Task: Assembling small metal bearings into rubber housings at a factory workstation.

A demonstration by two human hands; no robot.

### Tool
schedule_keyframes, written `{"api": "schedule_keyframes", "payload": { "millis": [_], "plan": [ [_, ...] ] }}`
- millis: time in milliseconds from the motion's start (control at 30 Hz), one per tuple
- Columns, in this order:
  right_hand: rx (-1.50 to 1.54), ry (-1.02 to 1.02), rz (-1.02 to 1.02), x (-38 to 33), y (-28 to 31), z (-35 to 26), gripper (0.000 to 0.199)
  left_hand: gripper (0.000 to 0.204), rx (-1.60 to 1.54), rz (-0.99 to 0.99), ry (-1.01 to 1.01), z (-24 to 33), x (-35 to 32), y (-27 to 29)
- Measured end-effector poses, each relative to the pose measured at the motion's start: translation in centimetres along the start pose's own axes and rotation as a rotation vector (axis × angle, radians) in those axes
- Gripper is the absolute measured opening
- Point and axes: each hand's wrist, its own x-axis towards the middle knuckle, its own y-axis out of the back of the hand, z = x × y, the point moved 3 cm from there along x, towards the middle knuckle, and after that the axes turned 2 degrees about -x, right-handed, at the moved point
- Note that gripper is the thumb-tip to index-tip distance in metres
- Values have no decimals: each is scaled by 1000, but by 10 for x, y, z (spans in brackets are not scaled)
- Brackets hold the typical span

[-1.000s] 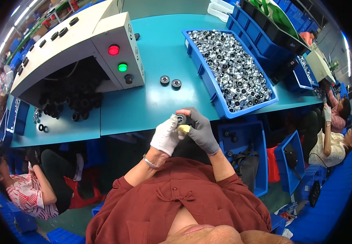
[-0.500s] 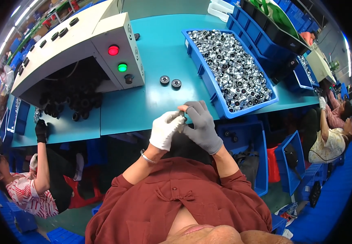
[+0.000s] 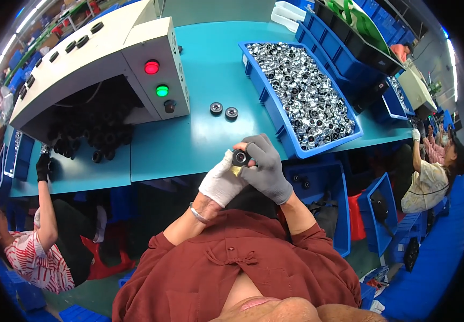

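Note:
A small black wheel with a pale hub (image 3: pixel 240 157) is held up between my two hands, just in front of the bench edge, its round face turned toward me. My left hand (image 3: pixel 222 181), in a white glove, grips its left side. On the other side my right hand (image 3: pixel 267 170), in a grey glove with a bare fingertip showing, closes on the wheel. Something yellowish shows just below the wheel, too small to make out. Farther back on the teal bench (image 3: pixel 205 145) lie two similar black wheels (image 3: pixel 224 111), side by side.
A blue bin (image 3: pixel 296 152) full of shiny metal-and-black parts stands at right, with stacked bins (image 3: pixel 323 37) behind. At left a cream machine (image 3: pixel 151 37) with red and green lights has black rings (image 3: pixel 103 142) piled at its opening. A co-worker's black-gloved hand (image 3: pixel 43 167) reaches there.
The wheel has turned in my hands, so its round face now shows. My left hand has rotated and shifted slightly right. The left co-worker's hand has moved left.

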Motion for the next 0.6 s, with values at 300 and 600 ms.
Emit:
{"api": "schedule_keyframes", "payload": {
  "millis": [300, 600],
  "plan": [
    [74, -101, -49, 11, -24, -9, 39, 36, -123, -30, 11, 18, -10, 9],
    [244, -232, -150, 12, -46, -2, 41, 38, -122, -74, 5, 34, -17, -1]
  ]
}}
